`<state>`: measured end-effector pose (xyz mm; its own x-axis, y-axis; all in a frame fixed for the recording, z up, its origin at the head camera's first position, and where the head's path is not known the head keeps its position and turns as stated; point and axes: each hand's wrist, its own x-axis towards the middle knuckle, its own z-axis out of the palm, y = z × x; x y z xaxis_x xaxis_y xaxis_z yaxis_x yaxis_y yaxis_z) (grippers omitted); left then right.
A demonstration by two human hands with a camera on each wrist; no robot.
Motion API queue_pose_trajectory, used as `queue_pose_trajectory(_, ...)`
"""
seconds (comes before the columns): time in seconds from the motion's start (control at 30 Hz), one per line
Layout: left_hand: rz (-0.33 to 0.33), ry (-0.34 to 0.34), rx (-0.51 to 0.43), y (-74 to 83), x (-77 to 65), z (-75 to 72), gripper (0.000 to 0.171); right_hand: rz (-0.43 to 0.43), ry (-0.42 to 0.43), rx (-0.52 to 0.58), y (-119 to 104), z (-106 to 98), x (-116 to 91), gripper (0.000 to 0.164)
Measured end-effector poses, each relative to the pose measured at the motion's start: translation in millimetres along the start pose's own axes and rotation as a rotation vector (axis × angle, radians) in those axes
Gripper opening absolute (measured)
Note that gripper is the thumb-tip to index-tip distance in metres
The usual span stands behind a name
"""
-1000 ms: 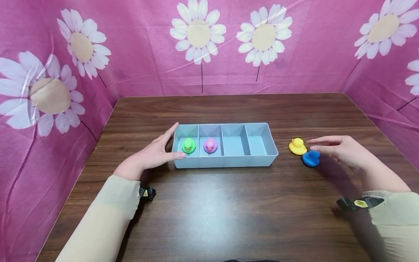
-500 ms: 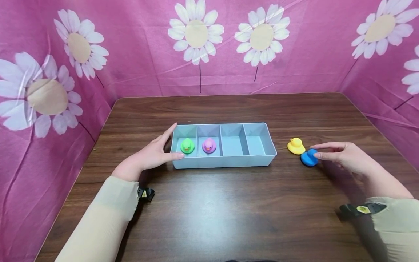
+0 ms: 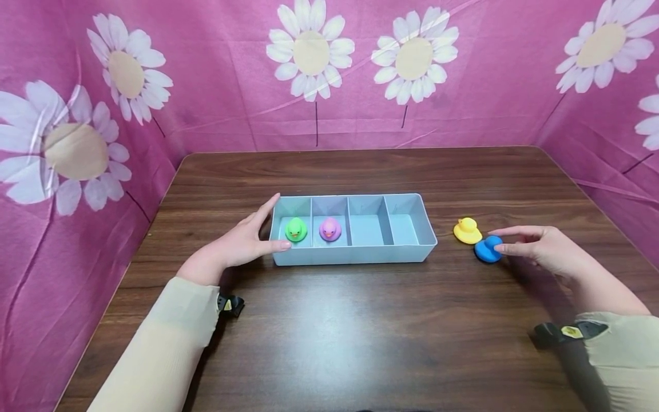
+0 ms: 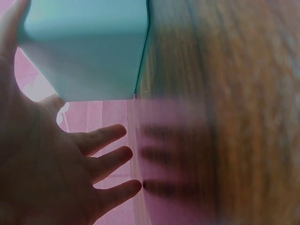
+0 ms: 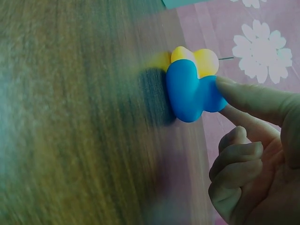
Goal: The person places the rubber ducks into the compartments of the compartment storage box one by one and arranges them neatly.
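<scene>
To the right of the tray, on the brown surface (image 3: 329,343), we log the blue duck (image 3: 487,250), held by its head between thumb and index of the right hand (image 3: 546,254). The fingers are pinched narrow on it; the right wrist view shows the other fingers curled in toward the palm. Its base is at or close to the surface; we cannot tell whether it bears any weight there. The yellow duck (image 3: 467,231) sits just beside it, toward the far side, not held; contact between the two is uncertain.

Next, the pale blue tray (image 3: 352,255), four compartments in a row. Counting from the left: green duck (image 3: 296,230) in the first, purple duck (image 3: 330,229) in the second, both upright.

Tally: two ducks in, two out; two of four compartments occupied. We judge the work about half done, with the blue duck gripped but not yet placed and the yellow one not yet picked up.

At the tray's left end, the left hand (image 3: 229,246) is spread wide, thumb at the near rim, index at the far corner; we read this as steadying. Behind everything hangs a pink flowered cloth (image 3: 216,86).
</scene>
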<state>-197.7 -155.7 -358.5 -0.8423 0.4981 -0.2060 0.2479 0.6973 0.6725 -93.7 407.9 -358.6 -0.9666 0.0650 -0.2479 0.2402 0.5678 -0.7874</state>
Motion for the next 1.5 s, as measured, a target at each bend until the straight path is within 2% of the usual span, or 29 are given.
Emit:
queue_pose_trajectory(0.23, 0.010, 0.001, -0.004, -0.9, 0.9, 0.2, 0.105, 0.009, 0.014, -0.005, -2, 0, 0, 0.023)
queue_pose_trajectory(0.33, 0.018, 0.000, -0.004, -1.5, 1.5, 0.5, 0.105, 0.019, -0.001, 0.005, -6, 0, -2, 0.029)
queue_pose_trajectory(0.6, 0.015, 0.004, 0.000, -1.6, 1.2, 0.3, 0.105, -0.074, -0.012, 0.013, -17, -1, -1, 0.023)
queue_pose_trajectory(1.03, 0.010, -0.001, -0.002, -1.7, 0.5, 0.1, 0.105, -0.107, -0.021, -0.032, -36, -2, 5, 0.021)
queue_pose_trajectory(1.23, 0.007, 0.003, 0.000, -2.5, -0.3, 0.0, 0.105, -0.144, 0.016, -0.100, -51, 1, 11, 0.022)
queue_pose_trajectory(1.5, -0.001, -0.004, -0.018, 0.1, 0.8, -0.2, 0.105, -0.188, 0.000, -0.060, -63, 4, 14, 0.026)
